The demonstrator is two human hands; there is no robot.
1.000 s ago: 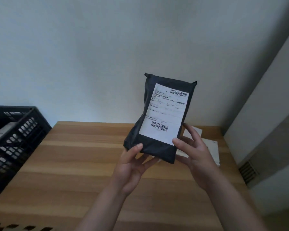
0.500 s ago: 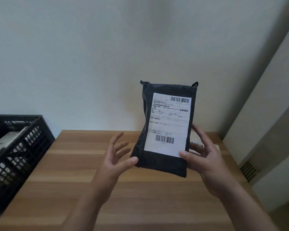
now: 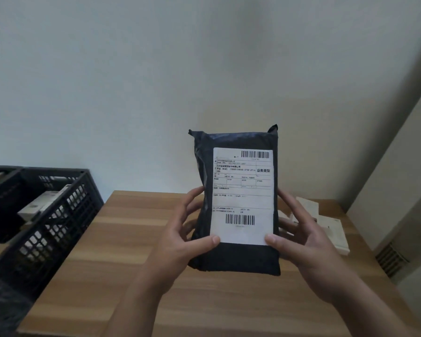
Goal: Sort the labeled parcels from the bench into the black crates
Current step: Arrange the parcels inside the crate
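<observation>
Both hands hold a black poly-mailer parcel (image 3: 238, 256) upright above the wooden bench (image 3: 131, 239), its white shipping label (image 3: 243, 195) facing the camera. The left hand (image 3: 180, 242) and right hand (image 3: 304, 239) each clamp a side, thumbs on the label's lower corners. A black crate (image 3: 58, 215) at left holds what look like pale boxes (image 3: 44, 203). White parcels (image 3: 331, 227) lie on the bench behind the right hand.
</observation>
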